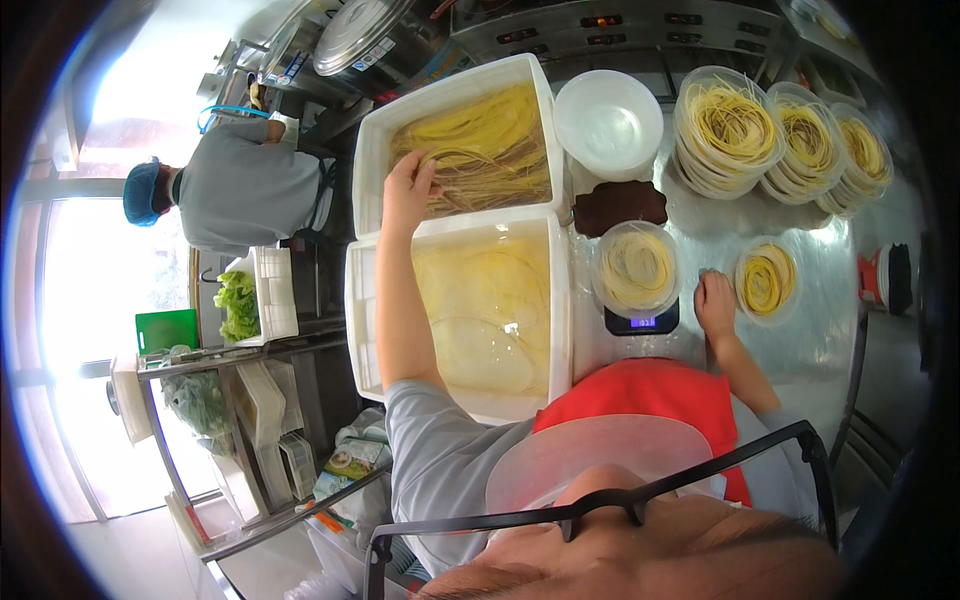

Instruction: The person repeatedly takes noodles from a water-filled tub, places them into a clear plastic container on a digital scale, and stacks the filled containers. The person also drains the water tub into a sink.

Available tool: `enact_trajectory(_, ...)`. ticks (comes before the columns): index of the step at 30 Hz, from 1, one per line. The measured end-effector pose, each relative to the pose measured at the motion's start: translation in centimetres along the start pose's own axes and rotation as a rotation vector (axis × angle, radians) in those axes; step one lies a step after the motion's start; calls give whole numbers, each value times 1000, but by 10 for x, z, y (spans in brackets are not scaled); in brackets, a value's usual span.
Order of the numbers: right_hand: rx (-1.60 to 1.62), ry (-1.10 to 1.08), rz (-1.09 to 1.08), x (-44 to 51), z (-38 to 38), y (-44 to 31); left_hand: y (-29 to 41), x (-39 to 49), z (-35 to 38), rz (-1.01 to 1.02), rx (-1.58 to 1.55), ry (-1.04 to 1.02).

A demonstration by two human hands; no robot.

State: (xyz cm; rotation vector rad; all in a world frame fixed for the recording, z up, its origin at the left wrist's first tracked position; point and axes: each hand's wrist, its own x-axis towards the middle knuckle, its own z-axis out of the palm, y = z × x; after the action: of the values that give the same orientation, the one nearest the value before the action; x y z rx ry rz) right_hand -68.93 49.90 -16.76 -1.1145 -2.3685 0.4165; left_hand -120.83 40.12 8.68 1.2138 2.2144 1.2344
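My left hand (411, 184) reaches into the far white plastic tub (553, 135) and pinches a few brownish noodle strands (469, 157). Yellow noodles (495, 116) and brown ones lie side by side in that tub. My right hand (714, 300) rests on the steel table with its fingers curled, holding nothing that I can see. Left of it, a clear round bowl of pale noodles (637, 262) stands on a small digital scale (641, 322) with a lit display. To its right is another bowl, with yellow and pale noodles (766, 277).
A nearer white tub (559, 315) holds pale yellow noodles in liquid. Empty clear bowls (609, 124) are stacked beyond a dark brown cloth (619, 208). Several stacks of filled bowls (731, 131) stand at the far right. A co-worker (240, 180) bends over a counter at left.
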Motion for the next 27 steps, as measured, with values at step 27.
enact_trajectory(27,316,-105,68,-19,-9,15,50,-220,174,133,221,-31)
